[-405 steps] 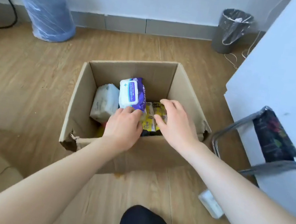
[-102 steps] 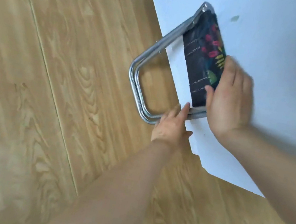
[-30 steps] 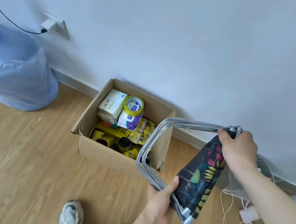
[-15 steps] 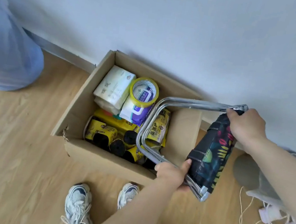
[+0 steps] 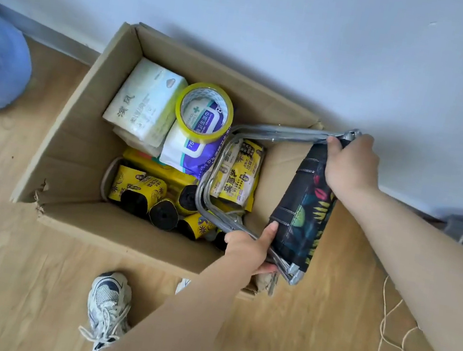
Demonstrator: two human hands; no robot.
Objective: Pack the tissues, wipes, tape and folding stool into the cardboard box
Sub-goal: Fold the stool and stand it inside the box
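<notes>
Stool now off the wall spot, in both my hands: left hand on the lower frame end, right hand on the top end. Half a second ago its loop hung just over the box; now the loop is down inside the right part, over the yellow packs. Tape sits on the wipes, not there 13.5 s ago.
</notes>
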